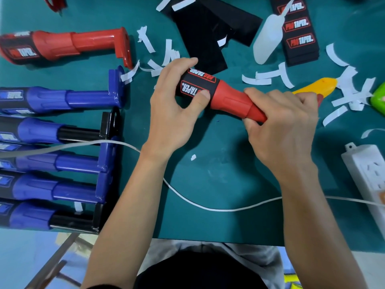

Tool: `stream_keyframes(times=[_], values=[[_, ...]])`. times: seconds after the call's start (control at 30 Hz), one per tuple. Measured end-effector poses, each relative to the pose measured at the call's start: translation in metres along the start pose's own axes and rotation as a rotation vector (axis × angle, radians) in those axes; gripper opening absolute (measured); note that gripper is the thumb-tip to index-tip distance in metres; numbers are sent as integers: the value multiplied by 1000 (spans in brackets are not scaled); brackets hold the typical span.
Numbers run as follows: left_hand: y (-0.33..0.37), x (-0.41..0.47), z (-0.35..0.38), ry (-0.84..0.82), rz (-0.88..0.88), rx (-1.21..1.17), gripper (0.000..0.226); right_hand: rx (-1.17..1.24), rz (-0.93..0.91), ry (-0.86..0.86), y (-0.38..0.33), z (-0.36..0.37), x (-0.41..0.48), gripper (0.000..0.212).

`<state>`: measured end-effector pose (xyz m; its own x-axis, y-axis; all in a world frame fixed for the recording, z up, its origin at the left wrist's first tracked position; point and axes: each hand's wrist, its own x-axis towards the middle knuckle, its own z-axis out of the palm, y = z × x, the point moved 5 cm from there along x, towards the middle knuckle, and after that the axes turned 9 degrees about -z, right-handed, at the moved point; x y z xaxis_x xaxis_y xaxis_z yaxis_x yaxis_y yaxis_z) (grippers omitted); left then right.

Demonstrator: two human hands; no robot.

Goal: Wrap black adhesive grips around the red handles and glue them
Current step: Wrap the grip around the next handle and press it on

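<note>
The right hand (pixel 281 130) grips the red handle (pixel 229 100) by its narrow end; the left hand (pixel 170 115), beside it, clasps the black grip (pixel 198 85) and should press its edge flat.

One wide-angle head-worn camera looks steeply down at close range, the left hand (pixel 173 113) and right hand (pixel 285 126) gripping the red handle (pixel 229 99) mid-frame; the near edge of the green table (pixel 208 184) lies below that grip.

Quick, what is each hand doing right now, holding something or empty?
Left hand: curled round the black grip on the red handle.
Right hand: gripping the narrow end of that handle.
</note>
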<state>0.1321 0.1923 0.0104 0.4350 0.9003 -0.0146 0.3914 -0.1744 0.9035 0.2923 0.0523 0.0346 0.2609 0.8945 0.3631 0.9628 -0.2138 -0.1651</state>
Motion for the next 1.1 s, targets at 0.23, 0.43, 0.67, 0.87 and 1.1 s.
stream_keyframes(times=[0.23, 0.43, 0.67, 0.87, 1.1], values=[[8, -1, 1, -15, 42, 40, 64, -41, -5, 28, 6, -4, 0, 44], [9, -2, -1, 53, 24, 46, 71, -19, -15, 43, 1, -4, 2, 46], [10, -2, 1, 23, 58, 53, 67, -11, 9, 38, 6, -5, 3, 45], [10, -2, 5, 41, -21, -21, 57, -61, -34, 88, 3, -9, 3, 47], [20, -8, -2, 122, 44, -33, 62, -84, -87, 197, -2, -14, 1, 48]])
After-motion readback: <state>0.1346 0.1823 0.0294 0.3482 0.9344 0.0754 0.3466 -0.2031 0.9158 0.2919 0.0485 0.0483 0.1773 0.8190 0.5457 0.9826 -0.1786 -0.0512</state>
